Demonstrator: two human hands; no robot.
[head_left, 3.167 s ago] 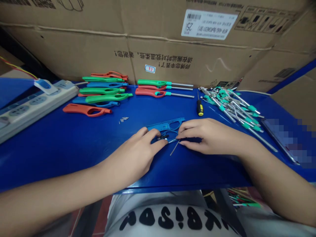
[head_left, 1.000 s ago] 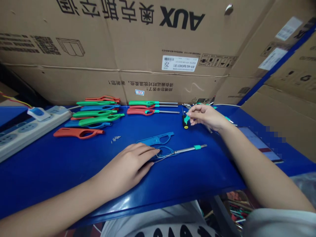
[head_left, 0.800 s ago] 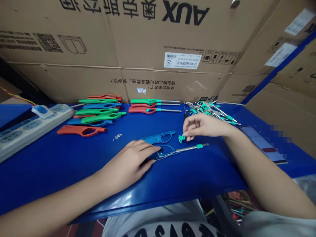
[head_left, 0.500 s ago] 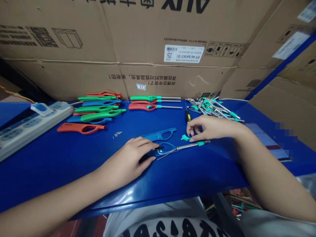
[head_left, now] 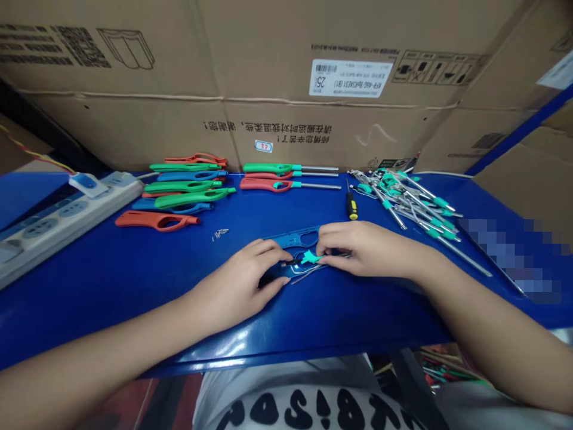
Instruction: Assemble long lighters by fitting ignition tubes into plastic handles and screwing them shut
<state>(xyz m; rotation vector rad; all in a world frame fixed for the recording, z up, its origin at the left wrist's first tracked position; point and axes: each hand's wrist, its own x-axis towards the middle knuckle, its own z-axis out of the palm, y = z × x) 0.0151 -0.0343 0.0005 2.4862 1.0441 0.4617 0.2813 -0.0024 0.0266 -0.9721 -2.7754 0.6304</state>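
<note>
My left hand [head_left: 250,276] grips the near end of a blue lighter half-shell [head_left: 274,272] between thumb and fingers. White wire and a small black part lie in that shell. Pinched in the fingertips of my right hand [head_left: 364,248] is a small turquoise trigger [head_left: 308,257], held over the shell beside my left fingertips. A thin metal strip [head_left: 304,275] slants along the shell's near side, and my right hand hides the metal tube. Just behind, the other blue half-shell [head_left: 290,240] lies flat, its right end partly covered by my right fingers.
Several red, green and blue lighter handles [head_left: 192,197] lie at back left beside a white power strip [head_left: 58,218]. Small screws [head_left: 220,233] lie nearer. Lighters with metal tubes [head_left: 273,184], a screwdriver [head_left: 352,206] and a heap of tube assemblies [head_left: 412,200] line the back, before a cardboard wall [head_left: 170,128].
My right hand has picked up the turquoise trigger from the table and carried it left over the blue shell. My left hand keeps its hold on the shell. The view has shifted slightly.
</note>
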